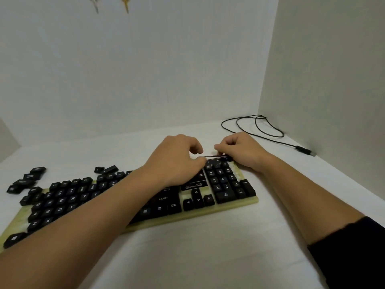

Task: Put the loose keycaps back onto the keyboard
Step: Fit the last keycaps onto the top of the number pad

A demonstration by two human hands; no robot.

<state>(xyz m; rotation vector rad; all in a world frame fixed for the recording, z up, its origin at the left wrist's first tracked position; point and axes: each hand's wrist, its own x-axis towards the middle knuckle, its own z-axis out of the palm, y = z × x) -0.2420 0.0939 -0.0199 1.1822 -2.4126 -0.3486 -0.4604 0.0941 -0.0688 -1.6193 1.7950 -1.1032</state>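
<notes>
A keyboard [235, 203] with black keycaps on a yellowed base lies slanted across the white table. Both hands meet at its far right corner, above the number pad. My left hand [177, 161] and my right hand [239, 150] each pinch one end of a long black bar keycap [216, 157] held along the keyboard's top edge. Loose keycaps [27, 180] lie in a pile off the keyboard's far left end. Two more loose keycaps [106, 170] sit just behind the function row. My left forearm hides the middle of the keyboard.
The keyboard's black cable [258, 128] loops at the back right, with its USB plug [305, 152] lying by the right wall. White walls close in the table at the back and right.
</notes>
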